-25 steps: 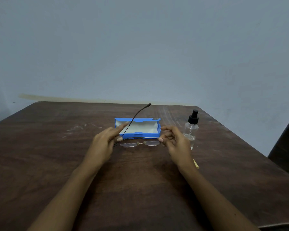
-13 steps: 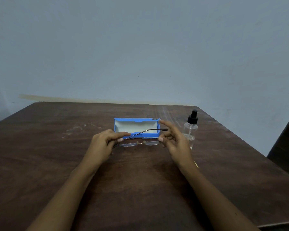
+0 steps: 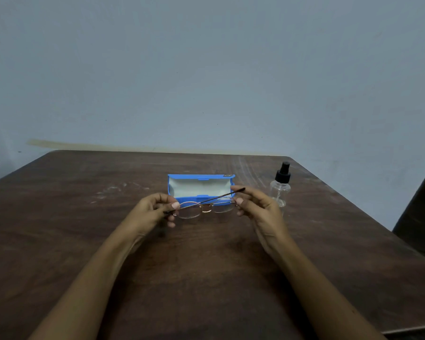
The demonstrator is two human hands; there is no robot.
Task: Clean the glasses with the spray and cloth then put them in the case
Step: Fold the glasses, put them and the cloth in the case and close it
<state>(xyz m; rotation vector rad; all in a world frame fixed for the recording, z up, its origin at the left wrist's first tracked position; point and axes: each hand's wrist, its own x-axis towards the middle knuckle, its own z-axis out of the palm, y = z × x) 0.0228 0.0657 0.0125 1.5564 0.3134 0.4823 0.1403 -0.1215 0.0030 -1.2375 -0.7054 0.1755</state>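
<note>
Where the two hands meet over the middle of the table (image 3: 84, 229), a pair of thin-rimmed glasses (image 3: 206, 208) is held between them, the lenses side by side. The left hand (image 3: 152, 212) pinches the left end of the frame, with its thumb laid on top near the hinge and the other fingers curled underneath. The right hand (image 3: 258, 209) is closed on the opposite end. Its thumb presses the frame beside the right lens, and its forefinger reaches out to the dark tip of one temple. That temple slants across the top of the lenses, from the left hand's thumb up to the right forefinger's tip. The remaining right fingers are curled below the frame. Whether the glasses touch the table cannot be told; a faint shadow lies under the left hand.

Just beyond the fingertips of both hands lies the blue case (image 3: 201, 177), open, with its pale lining showing along its whole length. Its near wall runs right behind the lenses. Beyond the right hand and to its outer side, close by the knuckles, a clear spray bottle (image 3: 281, 190) with a black top stands upright. Both forearms are bare and reach in from the near edge of the table. A plain bluish wall (image 3: 206, 82) rises past the far edge.
</note>
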